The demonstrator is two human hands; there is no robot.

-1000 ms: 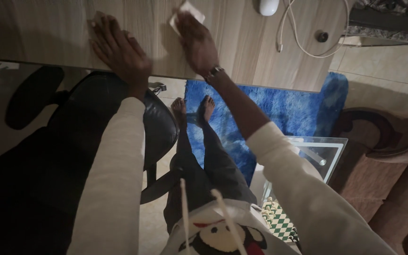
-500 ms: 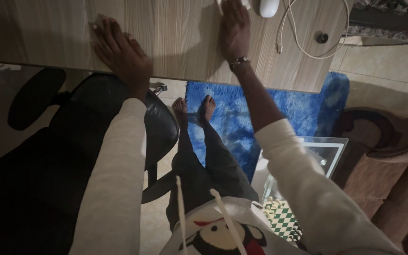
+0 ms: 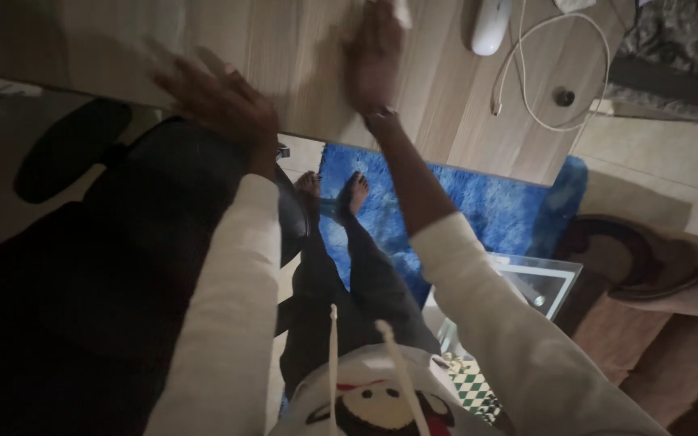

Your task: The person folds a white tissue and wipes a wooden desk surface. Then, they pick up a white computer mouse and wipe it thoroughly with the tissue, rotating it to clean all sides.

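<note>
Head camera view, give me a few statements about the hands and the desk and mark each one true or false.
1. The left hand lies flat near the front edge of the wooden desk. True.
2. The right hand presses a white cloth on the desk. True; only a corner of the cloth shows past the fingers.
3. The right hand grips the white computer mouse. False; the mouse lies apart, to the right of that hand.
4. A red rug lies under the desk. False; the rug is blue and shaggy.
5. A white cable loops on the desk. True.
</note>
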